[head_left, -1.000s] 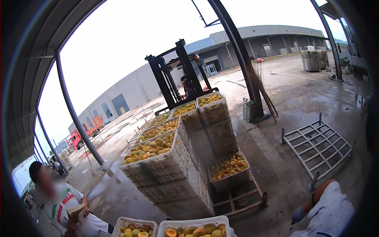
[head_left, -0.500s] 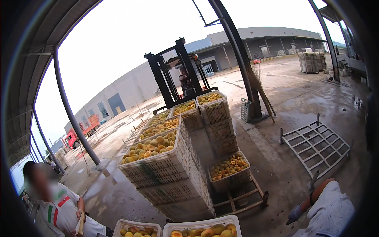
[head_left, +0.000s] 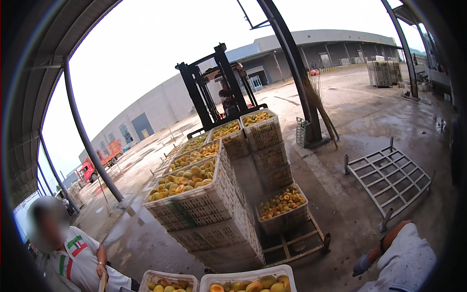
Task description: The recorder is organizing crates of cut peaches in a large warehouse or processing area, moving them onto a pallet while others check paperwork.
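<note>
At the lower right an arm in a pale short sleeve, which appears to be mine, bends back from the elbow. It ends in my right hand, in a grey-blue glove with a dark band above it. The fingers are too dark and small to read, and nothing held can be made out. My left hand is out of view. Closest at the bottom edge, a white plastic crate and a smaller-looking crate hold yellow-orange peaches. Beyond them rise stacked crates of peaches, many seemingly halved.
A forklift with a person seated in it stands behind the stacks. One lower crate rests on a rusty metal pallet. A grey metal rack lies at right, near a steel post. A co-worker stands left.
The co-worker at left has lowered the hand with the wooden-looking piece and shifted slightly. The view has tilted a little. My right arm looks still.
</note>
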